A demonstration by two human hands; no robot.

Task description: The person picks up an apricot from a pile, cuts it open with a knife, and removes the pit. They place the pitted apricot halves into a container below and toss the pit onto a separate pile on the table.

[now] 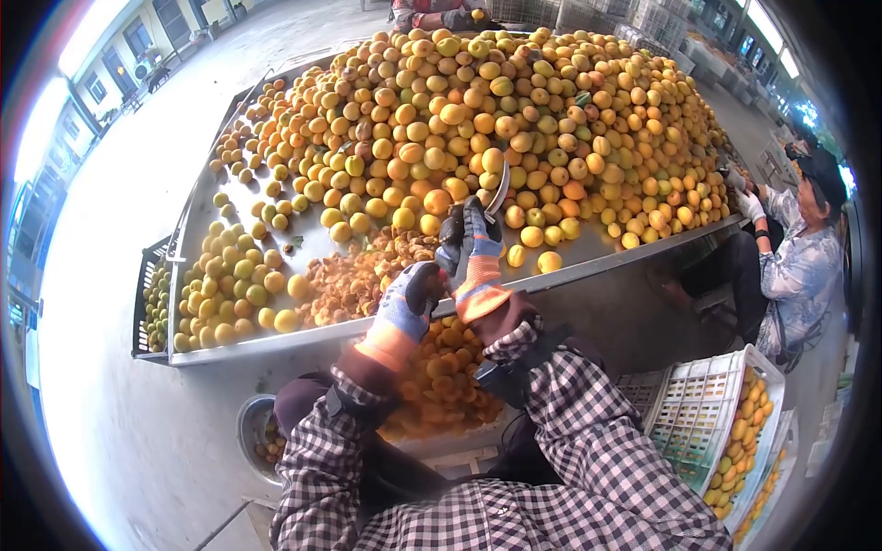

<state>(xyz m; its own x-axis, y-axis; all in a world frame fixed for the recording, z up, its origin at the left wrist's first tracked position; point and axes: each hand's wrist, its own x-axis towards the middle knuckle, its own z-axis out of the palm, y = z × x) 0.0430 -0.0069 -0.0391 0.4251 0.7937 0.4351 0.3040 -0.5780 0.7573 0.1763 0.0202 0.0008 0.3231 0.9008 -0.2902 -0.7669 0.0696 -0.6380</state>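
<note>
My right hand (475, 257), in a blue and orange work glove, is closed around a knife. Its curved blade (500, 190) points up toward the apricot pile (487, 101). Just left of it and lower, my gloved left hand (412, 298) has its fingers curled in; what they hold, if anything, is hidden. Both hands are over the front edge of the metal table (588, 262). Cut apricot pieces (344, 280) lie heaped on the tabletop beyond my left hand. More apricot halves (446, 367) fill a container below, between my knees.
Loose apricots (225, 285) gather at the table's left end, by a black crate (147, 303). A bucket (253, 432) stands at my lower left. White crates (694, 413) of apricots are at my right. A co-worker (795, 257) sits right; another (441, 16) is behind the pile.
</note>
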